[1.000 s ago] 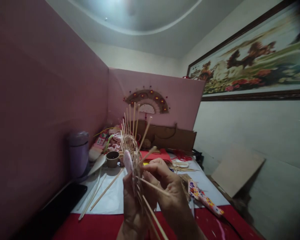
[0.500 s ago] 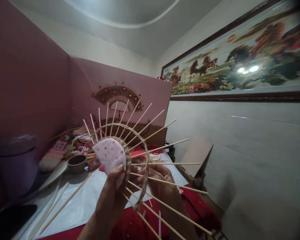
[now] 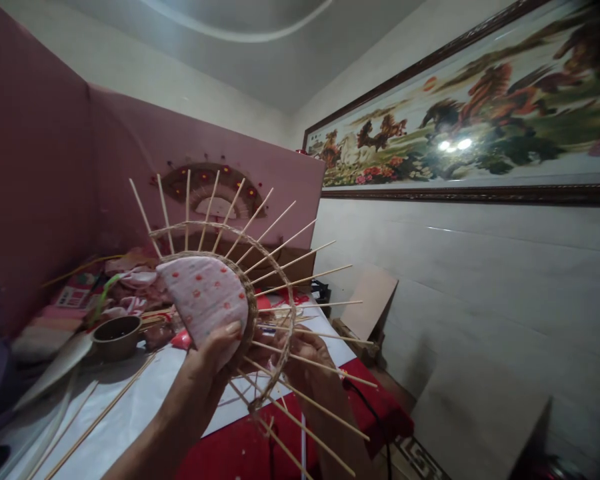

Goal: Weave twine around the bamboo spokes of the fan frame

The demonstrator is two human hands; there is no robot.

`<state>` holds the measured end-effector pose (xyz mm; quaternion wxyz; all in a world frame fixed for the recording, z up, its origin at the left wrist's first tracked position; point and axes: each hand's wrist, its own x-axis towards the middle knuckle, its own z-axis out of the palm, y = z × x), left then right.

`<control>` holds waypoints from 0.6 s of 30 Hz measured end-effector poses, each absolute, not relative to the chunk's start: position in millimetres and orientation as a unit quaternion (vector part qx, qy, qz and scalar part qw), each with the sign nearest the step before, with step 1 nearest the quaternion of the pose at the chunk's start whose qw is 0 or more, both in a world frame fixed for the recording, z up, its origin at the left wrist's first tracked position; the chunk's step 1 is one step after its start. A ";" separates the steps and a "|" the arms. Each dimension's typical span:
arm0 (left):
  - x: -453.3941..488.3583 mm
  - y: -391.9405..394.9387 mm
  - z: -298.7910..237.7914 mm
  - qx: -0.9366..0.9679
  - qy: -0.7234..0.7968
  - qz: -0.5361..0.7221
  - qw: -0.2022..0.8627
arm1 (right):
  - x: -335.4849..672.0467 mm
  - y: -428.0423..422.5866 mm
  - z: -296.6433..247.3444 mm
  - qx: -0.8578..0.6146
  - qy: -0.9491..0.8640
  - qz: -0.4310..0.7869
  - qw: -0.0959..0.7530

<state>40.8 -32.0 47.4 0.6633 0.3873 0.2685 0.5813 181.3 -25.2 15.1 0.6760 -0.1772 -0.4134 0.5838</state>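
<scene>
I hold up a half-made fan (image 3: 240,280) of thin bamboo sticks that spread out from a pink dotted fabric half-disc (image 3: 203,297), with woven cord arcs around it. My left hand (image 3: 207,360) grips the lower edge of the fabric half-disc, thumb on its face. My right hand (image 3: 305,360) sits behind the sticks on the right side, fingers curled around the outer cord arc and the sticks there. The fan faces me, above the table.
A white sheet (image 3: 130,413) over a red cloth (image 3: 230,447) covers the table. Loose sticks (image 3: 100,417), a small brown bowl (image 3: 116,333) and fabric scraps (image 3: 135,280) lie at the left. A finished fan (image 3: 210,190) hangs on the pink partition. A framed horse picture (image 3: 470,127) hangs on the right wall.
The fan has turned from edge-on to facing me and opened out. My view has swung to the right, and the fan sits a little higher and further left than before.
</scene>
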 end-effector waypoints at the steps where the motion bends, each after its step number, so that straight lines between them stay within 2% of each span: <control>1: 39.4 -30.8 47.5 0.400 0.268 0.580 0.657 | 181.0 -24.3 13.9 -0.179 -0.413 0.581 0.678; 6: 32.8 -24.9 46.1 0.419 0.249 0.584 0.649 | 180.1 -19.7 6.5 -0.178 -0.415 0.569 0.687; 18: 15.0 -11.4 33.2 0.355 0.272 0.542 0.712 | 158.9 -5.2 10.7 -0.228 -0.494 0.519 0.659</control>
